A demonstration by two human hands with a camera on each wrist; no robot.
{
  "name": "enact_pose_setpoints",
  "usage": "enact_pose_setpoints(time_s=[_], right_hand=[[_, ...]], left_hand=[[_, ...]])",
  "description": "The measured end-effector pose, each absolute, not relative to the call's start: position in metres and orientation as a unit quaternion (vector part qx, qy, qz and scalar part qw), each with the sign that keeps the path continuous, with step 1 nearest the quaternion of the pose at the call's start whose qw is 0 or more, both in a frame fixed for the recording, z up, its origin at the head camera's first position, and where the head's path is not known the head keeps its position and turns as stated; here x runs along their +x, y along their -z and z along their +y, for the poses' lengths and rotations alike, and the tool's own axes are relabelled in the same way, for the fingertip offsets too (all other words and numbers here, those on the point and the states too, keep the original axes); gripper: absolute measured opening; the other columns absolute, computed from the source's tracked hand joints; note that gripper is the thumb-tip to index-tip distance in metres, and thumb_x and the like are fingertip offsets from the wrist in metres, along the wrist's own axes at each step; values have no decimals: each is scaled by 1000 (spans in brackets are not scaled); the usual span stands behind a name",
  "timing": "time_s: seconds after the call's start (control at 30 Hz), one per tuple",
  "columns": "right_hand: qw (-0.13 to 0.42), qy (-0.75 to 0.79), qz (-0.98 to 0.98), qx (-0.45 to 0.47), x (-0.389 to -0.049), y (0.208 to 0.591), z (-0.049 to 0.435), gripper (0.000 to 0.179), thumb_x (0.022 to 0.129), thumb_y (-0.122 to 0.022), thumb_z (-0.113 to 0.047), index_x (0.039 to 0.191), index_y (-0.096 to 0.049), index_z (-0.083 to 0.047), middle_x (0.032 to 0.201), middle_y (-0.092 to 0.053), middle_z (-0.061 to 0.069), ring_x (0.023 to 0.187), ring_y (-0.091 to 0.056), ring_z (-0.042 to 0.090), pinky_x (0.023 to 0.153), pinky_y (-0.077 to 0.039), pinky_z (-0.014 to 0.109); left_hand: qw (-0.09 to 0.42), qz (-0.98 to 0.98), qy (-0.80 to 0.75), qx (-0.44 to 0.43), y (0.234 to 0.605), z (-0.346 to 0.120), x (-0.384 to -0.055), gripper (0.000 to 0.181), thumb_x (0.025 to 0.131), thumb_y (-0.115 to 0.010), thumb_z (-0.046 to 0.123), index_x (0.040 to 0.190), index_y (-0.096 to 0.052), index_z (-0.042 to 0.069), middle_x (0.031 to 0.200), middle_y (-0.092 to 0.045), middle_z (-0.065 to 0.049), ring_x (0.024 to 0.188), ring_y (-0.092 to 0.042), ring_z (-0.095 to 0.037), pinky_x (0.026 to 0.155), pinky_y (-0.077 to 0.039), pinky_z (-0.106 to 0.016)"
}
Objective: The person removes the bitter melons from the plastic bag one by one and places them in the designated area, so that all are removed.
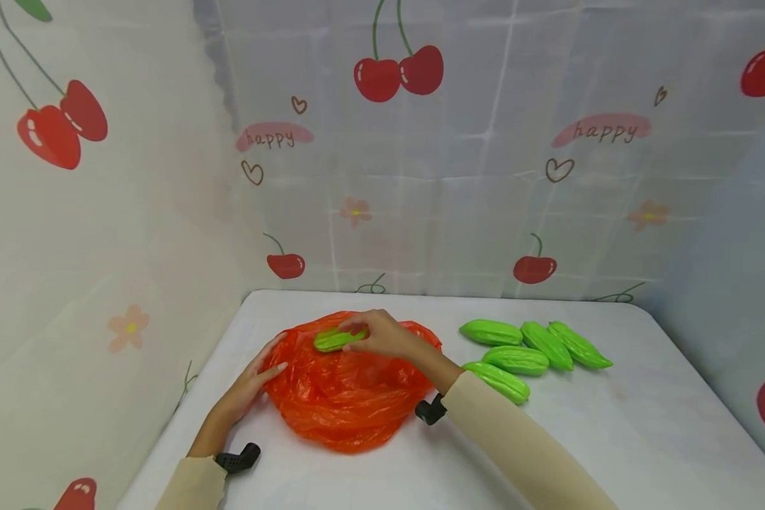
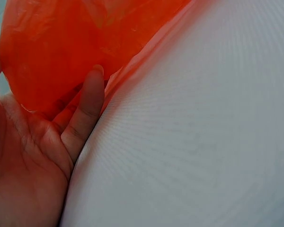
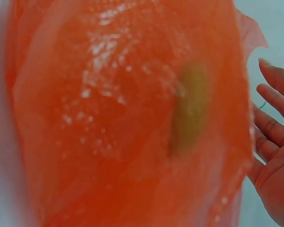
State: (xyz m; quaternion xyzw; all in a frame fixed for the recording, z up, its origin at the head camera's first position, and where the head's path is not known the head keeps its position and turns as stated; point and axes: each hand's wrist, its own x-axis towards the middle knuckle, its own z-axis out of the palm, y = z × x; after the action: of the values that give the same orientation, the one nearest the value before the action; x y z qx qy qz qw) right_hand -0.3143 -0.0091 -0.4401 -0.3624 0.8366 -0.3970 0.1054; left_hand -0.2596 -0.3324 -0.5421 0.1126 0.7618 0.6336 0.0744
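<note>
A light-green ridged bitter melon (image 1: 329,341) lies over the opening of a thin orange plastic bag (image 1: 338,428). My right hand (image 1: 385,333) is at the melon's right end in the head view. The right wrist view has the melon (image 3: 191,111) blurred and apart from the fingers, which are spread with the palm (image 3: 281,189) showing. On the bag's left side rests my left hand (image 1: 250,386), thumb apart from its straight fingers. The left wrist view shows the bag's film (image 2: 57,52) against these fingers, partly covering them. What lies inside the bag is hidden.
To the right on the white table (image 1: 618,432) lie several more bitter melons (image 1: 516,360), one partly behind the right forearm. Curtains with cherry prints (image 1: 398,177) hang behind and at both sides. Each wrist carries a small black camera (image 1: 239,459).
</note>
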Motion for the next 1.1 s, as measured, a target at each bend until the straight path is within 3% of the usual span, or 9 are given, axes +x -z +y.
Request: enact_pose_setpoints(time_s=[0.1, 0.3, 0.4, 0.63, 0.8, 1.1], right_hand=[[108, 392, 837, -366, -316, 441, -12, 43, 92, -76, -21, 131, -68, -5, 128, -67, 15, 116, -61, 36, 89, -56, 29], [108, 391, 838, -365, -319, 440, -17, 43, 92, -76, -18, 131, -67, -4, 129, -67, 15, 117, -60, 37, 95, -55, 38], [108, 396, 836, -364, -320, 441, -20, 42, 91, -76, -17, 130, -68, -4, 130, -66, 15, 116, -59, 38, 97, -54, 43], [102, 398, 835, -368, -325, 448, -26, 42, 91, -76, -15, 131, -67, -4, 134, -65, 14, 117, -59, 37, 99, -52, 45], [94, 394, 838, -366, -327, 454, -30, 44, 91, -77, -17, 132, -67, -6, 132, -66, 13, 116, -59, 35, 102, -50, 47], [77, 369, 856, -353, -330, 460, -34, 46, 90, -77, -21, 134, -66, -11, 132, -66, 8, 117, -59, 29, 103, -49, 43]], left_hand=[[73, 762, -635, 109, 542, -332, -260, 68, 102, -56, 29, 162, -25, 31, 169, -16, -1, 151, -20, -32, 114, -35, -53], [73, 754, -644, 105, 540, -333, -259, 66, 103, -55, 29, 162, -25, 29, 169, -17, -2, 149, -24, -30, 105, -46, -30], [74, 750, -648, 108, 539, -333, -258, 67, 103, -56, 28, 162, -25, 29, 169, -17, -2, 147, -28, -22, 101, -46, -24], [75, 741, -654, 132, 540, -333, -256, 71, 101, -58, 21, 162, -24, 26, 169, -17, -4, 137, -37, -1, 101, -45, -22], [75, 742, -653, 134, 541, -333, -256, 70, 101, -58, 21, 162, -25, 27, 169, -18, -4, 135, -39, -2, 100, -46, -22], [71, 720, -667, 179, 545, -338, -259, 79, 94, -55, -1, 163, -22, 16, 169, -13, -12, 137, -36, 4, 105, -39, -17]])
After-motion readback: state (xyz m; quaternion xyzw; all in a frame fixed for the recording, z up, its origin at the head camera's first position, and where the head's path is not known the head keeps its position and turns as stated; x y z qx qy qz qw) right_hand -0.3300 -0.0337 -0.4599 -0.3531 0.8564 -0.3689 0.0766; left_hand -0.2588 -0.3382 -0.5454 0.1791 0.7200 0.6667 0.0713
